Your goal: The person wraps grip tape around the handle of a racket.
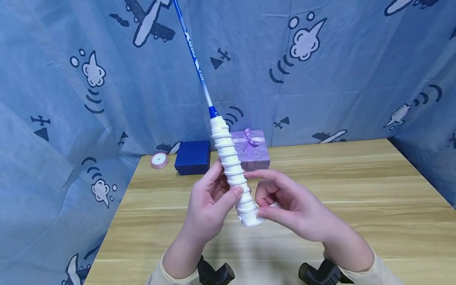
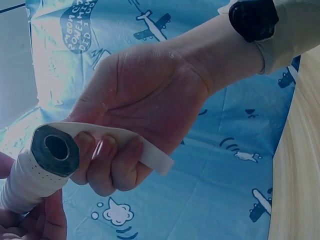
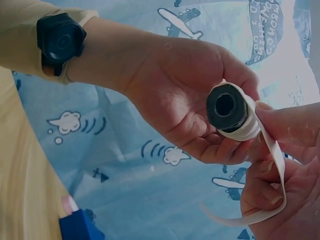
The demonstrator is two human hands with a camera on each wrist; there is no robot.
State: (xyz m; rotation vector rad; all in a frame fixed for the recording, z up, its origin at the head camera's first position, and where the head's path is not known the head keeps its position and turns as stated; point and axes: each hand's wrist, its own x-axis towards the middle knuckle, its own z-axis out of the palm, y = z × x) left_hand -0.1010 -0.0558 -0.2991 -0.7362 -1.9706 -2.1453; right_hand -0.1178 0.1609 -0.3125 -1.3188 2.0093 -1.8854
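Note:
A badminton racket with a blue and white shaft (image 1: 194, 53) slants up and out of the head view; its head is out of sight. White grip tape (image 1: 233, 168) winds round the handle in overlapping ridges. My left hand (image 1: 210, 204) grips the handle, thumb on the front, fingers behind. Beside the butt end, my right hand (image 1: 292, 202) pinches the tape's free part between thumb and finger. In the left wrist view, the loose tape end (image 2: 157, 160) crosses the right hand's curled fingers. The dark butt cap (image 3: 227, 107) with its round hole faces the right wrist camera.
On the wooden table (image 1: 356, 190), a dark blue box (image 1: 192, 156) stands behind the left hand. A purple gift box (image 1: 254, 152) with a bow is behind the handle. A pink ribbon roll (image 1: 159, 160) lies at the left. Blue patterned cloth (image 1: 338, 79) hangs behind.

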